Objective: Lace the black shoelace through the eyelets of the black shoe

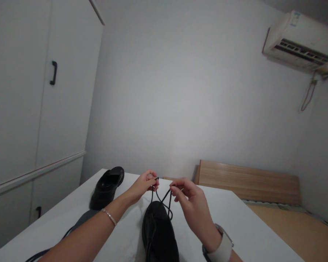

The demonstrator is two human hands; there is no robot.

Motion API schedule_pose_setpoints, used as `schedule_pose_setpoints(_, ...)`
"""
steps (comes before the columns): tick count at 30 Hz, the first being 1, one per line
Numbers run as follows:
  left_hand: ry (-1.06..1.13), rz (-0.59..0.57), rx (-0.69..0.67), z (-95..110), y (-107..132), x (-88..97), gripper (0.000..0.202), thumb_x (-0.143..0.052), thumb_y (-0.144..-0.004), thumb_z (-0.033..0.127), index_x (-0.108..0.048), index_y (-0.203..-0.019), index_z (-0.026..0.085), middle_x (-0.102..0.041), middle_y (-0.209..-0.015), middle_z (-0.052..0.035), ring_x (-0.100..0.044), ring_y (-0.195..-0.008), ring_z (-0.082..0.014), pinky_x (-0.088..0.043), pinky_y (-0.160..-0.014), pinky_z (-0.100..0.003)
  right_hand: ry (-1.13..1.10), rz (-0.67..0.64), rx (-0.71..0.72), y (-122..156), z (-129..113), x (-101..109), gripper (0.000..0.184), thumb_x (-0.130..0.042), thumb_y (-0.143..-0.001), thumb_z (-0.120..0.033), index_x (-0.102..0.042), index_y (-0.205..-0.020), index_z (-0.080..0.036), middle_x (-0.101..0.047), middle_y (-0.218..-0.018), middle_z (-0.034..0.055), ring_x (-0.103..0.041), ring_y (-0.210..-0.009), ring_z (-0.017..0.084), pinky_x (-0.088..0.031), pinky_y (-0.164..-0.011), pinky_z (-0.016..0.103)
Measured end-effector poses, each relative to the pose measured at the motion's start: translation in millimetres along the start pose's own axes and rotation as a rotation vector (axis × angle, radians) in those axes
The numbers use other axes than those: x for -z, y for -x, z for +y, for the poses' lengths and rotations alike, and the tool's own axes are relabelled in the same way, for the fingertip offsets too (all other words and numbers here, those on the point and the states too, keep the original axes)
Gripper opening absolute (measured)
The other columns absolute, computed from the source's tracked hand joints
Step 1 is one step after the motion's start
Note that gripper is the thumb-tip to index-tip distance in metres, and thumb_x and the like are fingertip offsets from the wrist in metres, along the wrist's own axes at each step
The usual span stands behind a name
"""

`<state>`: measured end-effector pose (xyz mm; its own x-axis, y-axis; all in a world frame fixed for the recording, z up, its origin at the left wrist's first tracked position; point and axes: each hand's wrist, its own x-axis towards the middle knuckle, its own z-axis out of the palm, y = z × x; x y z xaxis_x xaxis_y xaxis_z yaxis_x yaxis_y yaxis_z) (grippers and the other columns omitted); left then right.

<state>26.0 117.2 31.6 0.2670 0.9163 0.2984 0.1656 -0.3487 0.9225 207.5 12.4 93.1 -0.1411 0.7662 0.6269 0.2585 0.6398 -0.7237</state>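
Note:
A black shoe [160, 233] lies on the white table [235, 225] right in front of me, toe towards me. Its black lace [164, 198] rises from the shoe and crosses between my hands. My left hand [144, 185] pinches one lace end above the shoe's far end. My right hand [190, 205] pinches the other lace end just to the right of it. A second black shoe [107, 187] sits further back on the left of the table, untouched. I wear a thin bracelet on the left wrist and a watch on the right.
White wardrobe doors with black handles [53, 72] stand to the left. A wooden bed frame [248, 180] lies behind the table at the right. An air conditioner [300, 43] hangs high on the right wall. A dark cloth [82, 220] lies under my left forearm.

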Motion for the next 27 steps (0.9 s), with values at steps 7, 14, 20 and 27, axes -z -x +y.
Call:
schedule_pose_setpoints(7,0.120,-0.232,-0.040,18.3,31.7,-10.8,0.039,-0.064,-0.078,0.045,-0.057,-0.099,0.014,-0.062,-0.070,-0.0002,-0.058,-0.063,-0.0149,-0.043,-0.060,-0.025,-0.012,0.229,0.326,-24.8,-77.0,13.6,0.005,-0.062,-0.089,-0.024,-0.064,-0.088,-0.020,-0.063,-0.071,-0.0020,-0.057,-0.060,0.012,-0.048,-0.055,0.023)
schedule_pose_setpoints(14,0.023,-0.316,-0.060,9.1,65.0,-22.7,0.072,-0.032,-0.092,0.072,-0.072,-0.106,0.015,-0.072,-0.101,-0.0092,-0.064,-0.098,-0.0239,-0.046,-0.092,-0.035,-0.076,0.378,0.472,-61.9,-106.2,12.5,0.005,-0.066,-0.086,-0.022,-0.063,-0.085,-0.018,-0.059,-0.064,-0.0039,-0.055,-0.053,0.010,-0.047,-0.048,0.021)
schedule_pose_setpoints(20,-0.046,-0.180,-0.045,2.3,67.5,-49.2,0.038,-0.080,-0.067,0.047,-0.076,-0.087,0.015,-0.073,-0.090,-0.0058,-0.065,-0.088,-0.0244,-0.048,-0.079,-0.029,-0.165,0.316,0.470,-75.3,-115.9,-7.0,0.004,-0.062,-0.088,-0.016,-0.061,-0.084,-0.018,-0.059,-0.062,-0.0058,-0.057,-0.052,0.009,-0.048,-0.049,0.021)
schedule_pose_setpoints(27,-0.051,-0.186,-0.093,-3.2,61.4,-47.8,0.030,-0.086,-0.061,0.035,-0.076,-0.082,0.016,-0.072,-0.082,-0.0018,-0.065,-0.083,-0.0211,-0.048,-0.076,-0.026,-0.201,0.455,0.630,-70.9,-128.7,-9.7,0.008,-0.061,-0.088,-0.012,-0.061,-0.084,-0.018,-0.059,-0.061,-0.0069,-0.059,-0.051,0.009,-0.049,-0.051,0.022)
